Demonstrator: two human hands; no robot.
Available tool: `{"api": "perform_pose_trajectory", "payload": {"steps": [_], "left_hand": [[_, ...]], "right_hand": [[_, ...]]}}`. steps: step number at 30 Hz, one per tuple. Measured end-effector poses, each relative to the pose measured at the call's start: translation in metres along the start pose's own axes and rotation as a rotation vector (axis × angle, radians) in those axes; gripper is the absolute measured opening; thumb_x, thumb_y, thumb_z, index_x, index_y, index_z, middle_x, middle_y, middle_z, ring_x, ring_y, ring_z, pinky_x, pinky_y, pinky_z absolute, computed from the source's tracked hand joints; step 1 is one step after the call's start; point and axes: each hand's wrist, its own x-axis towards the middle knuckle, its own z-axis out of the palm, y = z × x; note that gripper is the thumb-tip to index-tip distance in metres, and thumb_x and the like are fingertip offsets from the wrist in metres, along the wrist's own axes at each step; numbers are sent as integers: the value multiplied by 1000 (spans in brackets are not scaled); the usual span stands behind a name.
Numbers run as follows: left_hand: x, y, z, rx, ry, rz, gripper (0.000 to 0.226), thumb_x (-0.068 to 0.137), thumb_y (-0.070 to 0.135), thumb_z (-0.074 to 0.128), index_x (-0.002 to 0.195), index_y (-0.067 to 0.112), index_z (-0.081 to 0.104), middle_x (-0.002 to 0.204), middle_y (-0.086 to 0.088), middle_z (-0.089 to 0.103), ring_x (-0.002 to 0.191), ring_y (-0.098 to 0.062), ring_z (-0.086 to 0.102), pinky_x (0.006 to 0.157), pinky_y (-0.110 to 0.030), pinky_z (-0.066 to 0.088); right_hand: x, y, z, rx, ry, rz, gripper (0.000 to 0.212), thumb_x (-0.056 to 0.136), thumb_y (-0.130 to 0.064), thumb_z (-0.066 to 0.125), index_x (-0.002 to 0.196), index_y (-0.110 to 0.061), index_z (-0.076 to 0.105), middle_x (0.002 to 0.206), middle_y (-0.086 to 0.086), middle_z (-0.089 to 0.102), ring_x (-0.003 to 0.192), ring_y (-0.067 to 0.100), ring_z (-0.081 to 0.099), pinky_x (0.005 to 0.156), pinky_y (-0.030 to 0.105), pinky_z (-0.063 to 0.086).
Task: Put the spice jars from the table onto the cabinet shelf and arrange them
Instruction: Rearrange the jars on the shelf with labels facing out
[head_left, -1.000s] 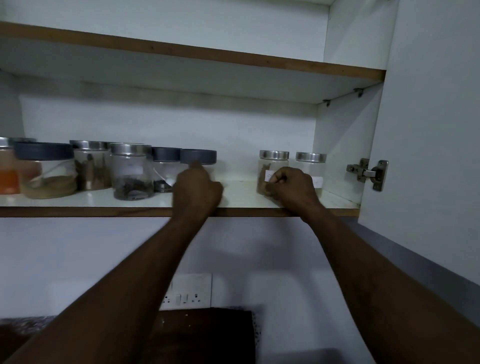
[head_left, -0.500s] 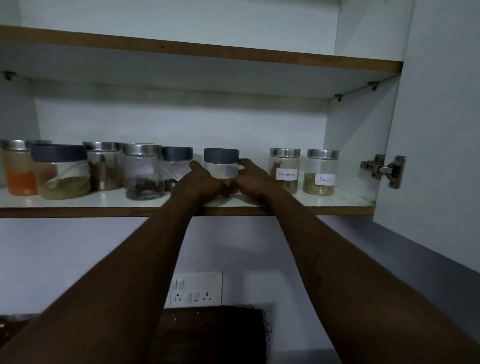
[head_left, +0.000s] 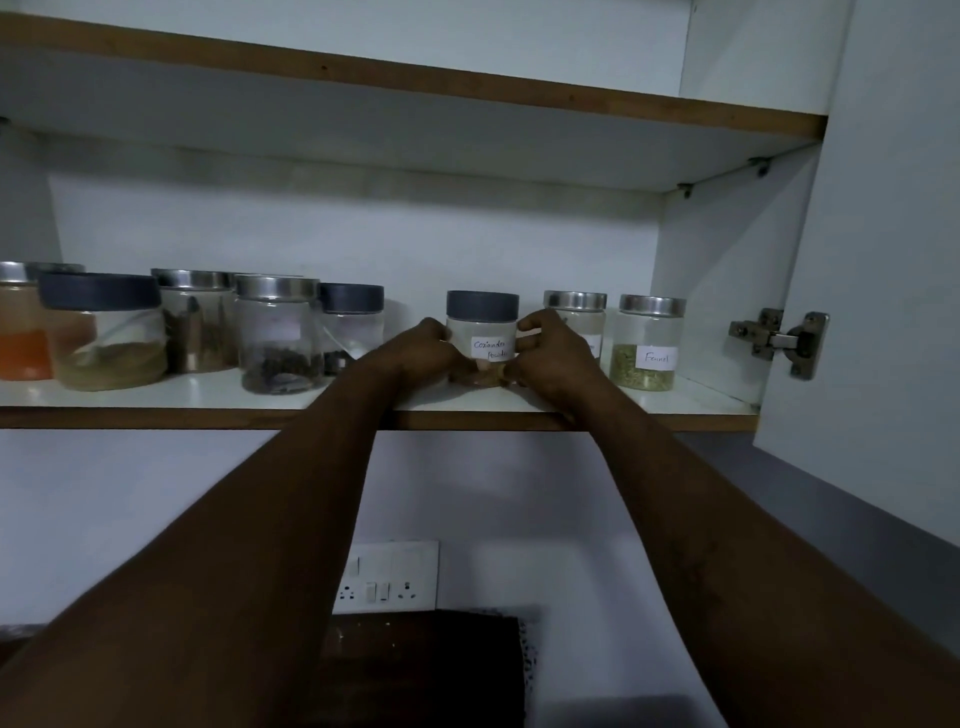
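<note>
While upright on the shelf (head_left: 156, 397), coriander jar (head_left: 482, 332) between both hands' gripping fingers (head_left: 535, 323).

A dim kitchen corner under cool, weak light. A white wall cabinet (head_left: 727, 270) fills the upper view, its shelves (head_left: 156, 418) edged in brown wood. Its door (head_left: 893, 260) stands open at the right, with a metal hinge (head_left: 779, 340) on its inner face. Below the cabinet runs a plain pale wall (head_left: 130, 493). A white switch-and-socket plate (head_left: 392, 577) is set into it. Under the plate sits a dark wooden surface (head_left: 415, 670), its right edge speckled white.
</note>
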Motion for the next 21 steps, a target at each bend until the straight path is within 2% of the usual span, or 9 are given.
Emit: {"api": "perform_pose_trajectory", "payload": {"steps": [3, 6, 13, 17, 21], "left_hand": [[4, 0, 6, 69, 0, 68, 77, 79, 26, 86, 144, 11, 47, 138, -6, 60, 116, -22, 57, 102, -35, 47], [10, -1, 10, 127, 57, 88, 77, 76, 28, 88, 141, 10, 51, 135, -7, 63, 119, -24, 60, 106, -41, 48], [18, -5, 18, 285, 95, 136, 82, 71, 60, 83, 132, 17, 48, 129, -3, 62, 112, -22, 59, 99, -39, 50], [17, -7, 19, 340, 129, 169, 86, 70, 67, 80, 132, 18, 47, 131, -3, 62, 112, -21, 58, 88, -31, 46], [15, -6, 21, 369, 153, 181, 89, 69, 69, 80, 133, 16, 47, 133, -5, 62, 110, -22, 59, 85, -31, 45]], "right_hand": [[0, 0, 4, -129, 85, -38, 65, 73, -21, 85, 130, -17, 53, 120, 3, 66, 110, 21, 62, 95, 39, 53], [0, 1, 8, -210, 156, -51, 62, 75, -25, 84, 129, -15, 54, 122, 5, 66, 109, 22, 62, 93, 38, 53], [-1, 2, 9, -244, 249, -53, 52, 76, -22, 80, 121, -13, 58, 117, 7, 68, 107, 24, 63, 89, 36, 52], [-2, 2, 10, -239, 271, -47, 52, 73, -25, 82, 119, -12, 60, 117, 9, 68, 108, 26, 63, 92, 40, 53], [-1, 2, 11, -237, 291, -37, 51, 74, -24, 81, 120, -13, 61, 117, 8, 68, 108, 26, 63, 89, 34, 52]]}}
